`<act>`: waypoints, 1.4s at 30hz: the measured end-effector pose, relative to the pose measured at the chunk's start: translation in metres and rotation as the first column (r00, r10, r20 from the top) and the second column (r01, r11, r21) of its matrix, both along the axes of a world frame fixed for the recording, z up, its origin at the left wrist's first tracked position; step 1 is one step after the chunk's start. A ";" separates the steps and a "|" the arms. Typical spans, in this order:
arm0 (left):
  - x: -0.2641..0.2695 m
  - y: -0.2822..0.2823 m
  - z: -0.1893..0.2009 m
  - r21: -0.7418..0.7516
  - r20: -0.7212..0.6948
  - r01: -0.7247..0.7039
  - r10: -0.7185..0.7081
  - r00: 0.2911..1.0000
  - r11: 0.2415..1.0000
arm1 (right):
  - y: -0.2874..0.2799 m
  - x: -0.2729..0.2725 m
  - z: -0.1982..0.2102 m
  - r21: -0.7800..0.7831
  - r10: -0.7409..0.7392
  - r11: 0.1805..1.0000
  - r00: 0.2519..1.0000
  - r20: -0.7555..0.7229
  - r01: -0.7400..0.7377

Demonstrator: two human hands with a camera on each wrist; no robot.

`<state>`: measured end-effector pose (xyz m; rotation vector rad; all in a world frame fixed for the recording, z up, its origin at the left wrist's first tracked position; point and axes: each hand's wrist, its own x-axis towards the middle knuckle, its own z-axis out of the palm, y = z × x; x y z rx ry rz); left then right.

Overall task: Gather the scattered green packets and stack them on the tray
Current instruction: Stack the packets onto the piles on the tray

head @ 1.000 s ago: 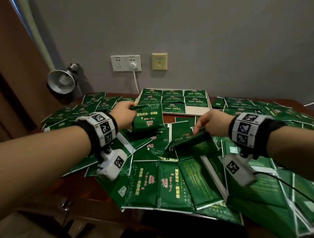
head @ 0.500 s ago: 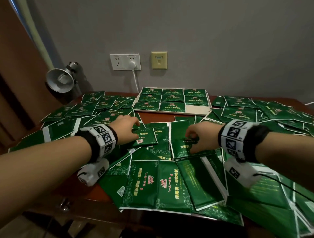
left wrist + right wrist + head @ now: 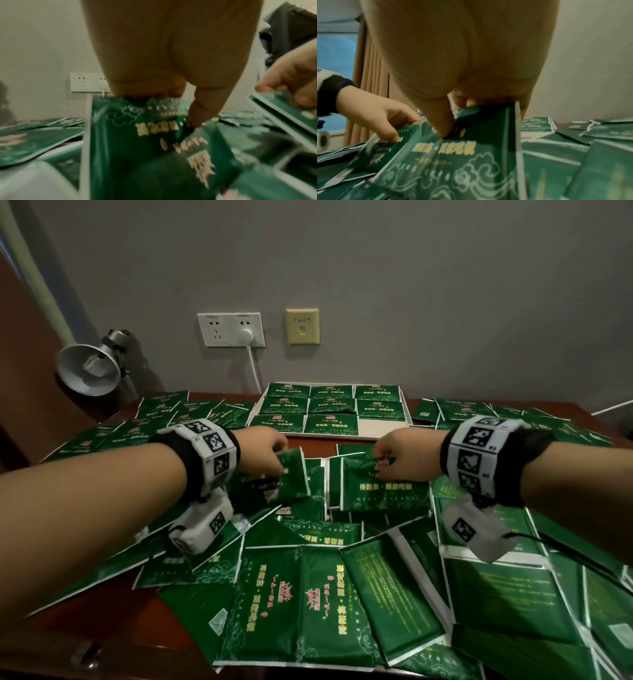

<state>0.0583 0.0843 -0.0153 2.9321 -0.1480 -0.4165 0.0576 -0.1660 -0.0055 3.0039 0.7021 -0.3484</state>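
Green packets lie scattered over the brown table [image 3: 102, 607]. A white tray [image 3: 380, 428] stands at the back centre with several packets laid in rows; its front right corner is bare. My left hand [image 3: 270, 457] [image 3: 171, 102] pinches a green packet [image 3: 291, 477] [image 3: 137, 148] by its top edge, lifted and tilted just in front of the tray. My right hand [image 3: 397, 455] [image 3: 452, 119] pinches another green packet [image 3: 383, 487] [image 3: 453, 155] by its top edge, raised off the pile.
A metal clamp lamp [image 3: 90, 368] stands at the back left. A wall socket [image 3: 231, 329] with a white cord sits above the tray, a yellowish plate [image 3: 302, 326] beside it. Packets cover the table's left, right and front.
Both hands have risen from the pile and moved toward the tray, each lifting a packet it was pressing or picking at half a second ago.
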 end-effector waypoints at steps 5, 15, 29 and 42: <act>0.020 -0.001 0.012 -0.530 0.064 -0.168 0.236 0.970 0.831 | -0.016 0.034 0.017 0.033 -0.125 0.992 0.988 0.093 0.123; 0.117 0.006 0.001 -0.731 0.008 -0.443 0.655 0.755 0.520 | -0.016 0.150 0.017 0.018 -0.266 0.964 0.956 0.121 0.266; 0.188 0.041 -0.039 -0.209 0.209 -0.605 0.640 0.740 0.768 | 0.013 0.223 -0.037 -0.278 -0.181 0.945 0.984 -0.003 0.173; 0.181 0.019 -0.050 0.313 0.050 -0.006 -0.010 0.999 0.950 | 0.025 0.191 -0.046 -0.261 -0.032 0.964 0.997 0.070 0.049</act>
